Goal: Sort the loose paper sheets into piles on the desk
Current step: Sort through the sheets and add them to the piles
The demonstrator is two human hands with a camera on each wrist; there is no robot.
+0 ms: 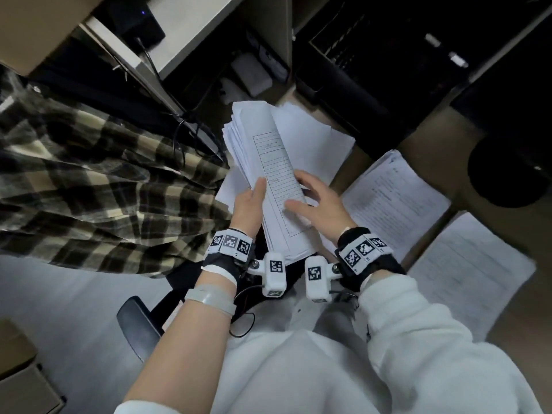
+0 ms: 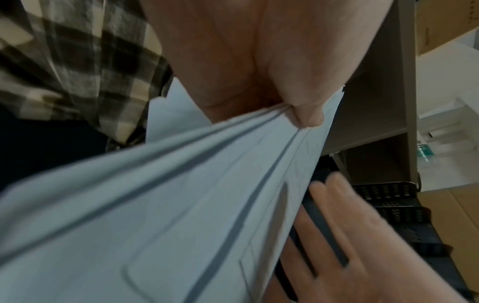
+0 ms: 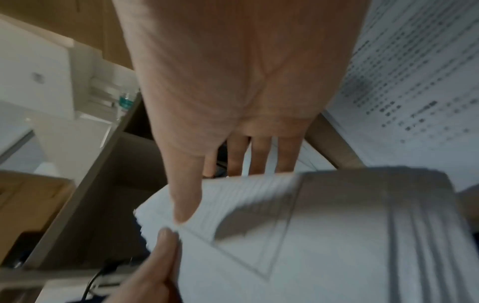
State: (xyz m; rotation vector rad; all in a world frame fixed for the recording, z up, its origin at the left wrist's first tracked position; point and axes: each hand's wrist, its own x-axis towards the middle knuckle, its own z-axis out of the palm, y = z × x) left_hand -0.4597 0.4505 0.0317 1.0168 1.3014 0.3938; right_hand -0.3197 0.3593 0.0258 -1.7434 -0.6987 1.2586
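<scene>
My left hand (image 1: 254,198) grips a thick stack of white sheets (image 1: 268,150) above the desk (image 1: 424,138), thumb on the top sheet, a printed form. In the left wrist view its thumb (image 2: 305,114) pinches the stack (image 2: 181,205). My right hand (image 1: 316,201) is spread at the stack's right edge, thumb lying on the top sheet and fingers straight past the edge. The right wrist view shows its thumb (image 3: 184,205) resting on the form (image 3: 311,235). Three piles lie on the desk: blank sheets (image 1: 322,135), printed pages (image 1: 394,192), and more printed pages (image 1: 466,264).
A plaid shirt (image 1: 89,180) hangs close on the left. Cables (image 1: 191,127) trail behind the stack. A black mesh tray (image 2: 388,196) stands at the back of the desk, and a dark round object (image 1: 504,171) sits at the right.
</scene>
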